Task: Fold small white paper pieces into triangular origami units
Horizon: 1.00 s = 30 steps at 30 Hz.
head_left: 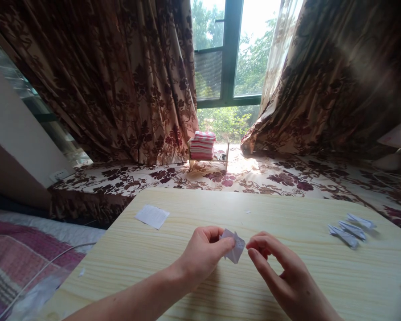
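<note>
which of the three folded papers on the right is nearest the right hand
The leftmost folded paper, lowest in the picture; the middle one and the rightmost one lie successively farther from the right hand.

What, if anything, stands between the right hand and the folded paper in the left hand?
Nothing visible stands between the right hand and the folded paper: the right fingertips are just beside its edge, though whether they touch is unclear. The thumb of the left hand lies across part of it.

A small, pale folded paper [236, 251] with pointed corners sits tilted, pinched in the left hand [200, 250] above the worktop [130, 254].
</note>
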Each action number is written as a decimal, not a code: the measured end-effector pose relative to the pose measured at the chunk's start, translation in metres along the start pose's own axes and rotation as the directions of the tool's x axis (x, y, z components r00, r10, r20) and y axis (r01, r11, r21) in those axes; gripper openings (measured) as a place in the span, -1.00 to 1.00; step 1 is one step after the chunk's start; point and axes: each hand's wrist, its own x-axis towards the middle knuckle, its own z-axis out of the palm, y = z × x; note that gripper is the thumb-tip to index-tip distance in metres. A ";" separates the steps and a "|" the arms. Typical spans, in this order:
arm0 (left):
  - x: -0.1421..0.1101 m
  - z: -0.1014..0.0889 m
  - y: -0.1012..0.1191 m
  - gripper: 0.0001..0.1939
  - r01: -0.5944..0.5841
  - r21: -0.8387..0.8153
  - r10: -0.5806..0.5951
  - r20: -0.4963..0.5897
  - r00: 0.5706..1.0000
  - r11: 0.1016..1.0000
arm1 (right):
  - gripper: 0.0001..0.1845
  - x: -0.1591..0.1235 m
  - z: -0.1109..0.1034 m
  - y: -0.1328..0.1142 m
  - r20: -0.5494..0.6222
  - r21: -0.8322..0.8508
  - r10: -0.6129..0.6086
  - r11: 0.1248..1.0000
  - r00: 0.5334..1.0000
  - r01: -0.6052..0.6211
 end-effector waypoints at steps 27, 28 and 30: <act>0.001 0.000 -0.001 -0.80 0.003 -0.010 -0.003 -0.012 1.000 1.000 | -0.82 -0.001 0.005 0.000 -0.021 0.028 0.022 0.999 1.000 -0.021; 0.000 0.000 -0.001 -0.81 0.003 -0.009 -0.003 -0.013 1.000 1.000 | -0.82 -0.001 0.005 0.000 -0.022 0.030 0.024 0.999 0.999 -0.023; 0.000 0.000 0.000 -0.81 0.003 -0.011 -0.003 -0.016 1.000 1.000 | -0.81 -0.001 0.005 -0.001 -0.021 0.033 0.024 0.999 0.999 -0.023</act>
